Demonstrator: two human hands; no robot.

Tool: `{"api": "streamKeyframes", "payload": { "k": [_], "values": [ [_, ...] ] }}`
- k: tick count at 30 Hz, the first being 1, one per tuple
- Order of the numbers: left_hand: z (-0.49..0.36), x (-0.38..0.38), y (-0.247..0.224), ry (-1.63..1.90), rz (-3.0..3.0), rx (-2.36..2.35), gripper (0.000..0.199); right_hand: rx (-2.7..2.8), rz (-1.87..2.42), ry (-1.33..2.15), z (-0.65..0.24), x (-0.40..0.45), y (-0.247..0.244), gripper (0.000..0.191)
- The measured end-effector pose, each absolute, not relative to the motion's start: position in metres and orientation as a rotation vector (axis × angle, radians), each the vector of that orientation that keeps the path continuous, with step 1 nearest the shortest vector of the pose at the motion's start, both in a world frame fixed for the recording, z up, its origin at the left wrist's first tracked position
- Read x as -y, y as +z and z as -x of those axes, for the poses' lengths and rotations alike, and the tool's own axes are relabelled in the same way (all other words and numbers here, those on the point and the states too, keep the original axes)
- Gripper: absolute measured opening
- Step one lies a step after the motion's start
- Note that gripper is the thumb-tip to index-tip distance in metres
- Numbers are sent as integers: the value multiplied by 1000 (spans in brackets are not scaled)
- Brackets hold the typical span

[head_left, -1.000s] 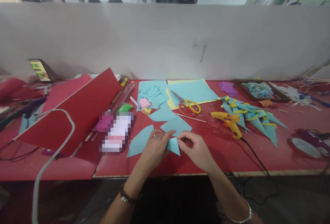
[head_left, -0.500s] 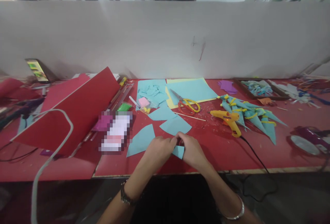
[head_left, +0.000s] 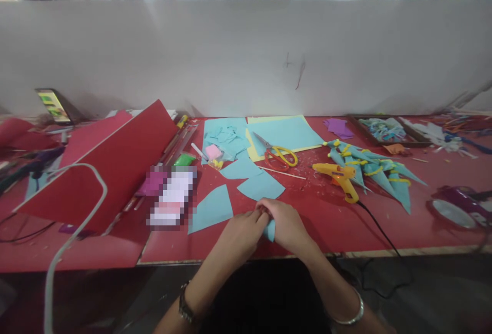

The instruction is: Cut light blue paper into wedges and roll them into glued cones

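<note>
My left hand [head_left: 246,229] and my right hand [head_left: 283,224] meet near the front edge of the red table [head_left: 177,247], fingers closed around a small rolled blue paper [head_left: 270,230]. Most of that paper is hidden by the fingers. Beyond the hands lie flat blue fan-shaped pieces, one at the left [head_left: 212,209] and one straight ahead [head_left: 261,185]. Scissors [head_left: 282,155] with red and yellow handles rest behind them. A yellow glue gun [head_left: 342,176] lies to the right, beside several blue paper cones [head_left: 380,172] with yellow trim.
At left a red board [head_left: 111,170] leans up, with a white cable [head_left: 82,226] in front and a pixelated phone [head_left: 172,198] to its right. Blue sheets [head_left: 292,131] and scraps lie at the back. A brown tray [head_left: 415,142] and a purple tool [head_left: 461,201] are at right.
The blue paper between my hands is turned and more covered, its visible end now narrower and curved. My left hand has shifted slightly right and down, with its fingers closer to my right hand.
</note>
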State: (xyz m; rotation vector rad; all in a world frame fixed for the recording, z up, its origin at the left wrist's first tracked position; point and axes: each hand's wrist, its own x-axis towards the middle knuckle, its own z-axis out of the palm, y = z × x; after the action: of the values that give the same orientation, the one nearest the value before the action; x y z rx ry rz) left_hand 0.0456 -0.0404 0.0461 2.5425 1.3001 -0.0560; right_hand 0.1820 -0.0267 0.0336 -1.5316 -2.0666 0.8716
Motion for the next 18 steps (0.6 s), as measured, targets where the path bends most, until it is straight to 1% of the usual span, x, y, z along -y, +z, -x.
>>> {"api": "streamKeyframes", "payload": {
  "k": [2,6,10,12,15,17,18],
  "values": [
    [-45,40,47,-51,-2541,-1304,41,2067,1516,862,-181,26,35,19],
    [-35,38,45,16,-2449,-1445,38,1971,1382,996,-183,25,30,15],
    [-20,37,32,298,-2177,-1586,28,1762,1169,874,-190,31,29,14],
    [-16,37,26,417,-2088,-1563,28,1833,1085,839,-192,35,31,15],
    [-16,36,24,476,-2112,-1544,37,2078,1064,949,-192,39,35,28],
    [-21,35,29,415,-2256,-1536,40,2194,1076,1039,-190,39,35,42],
    [-23,35,32,359,-2354,-1532,39,2233,1083,1080,-189,37,35,46]
  ]
}}
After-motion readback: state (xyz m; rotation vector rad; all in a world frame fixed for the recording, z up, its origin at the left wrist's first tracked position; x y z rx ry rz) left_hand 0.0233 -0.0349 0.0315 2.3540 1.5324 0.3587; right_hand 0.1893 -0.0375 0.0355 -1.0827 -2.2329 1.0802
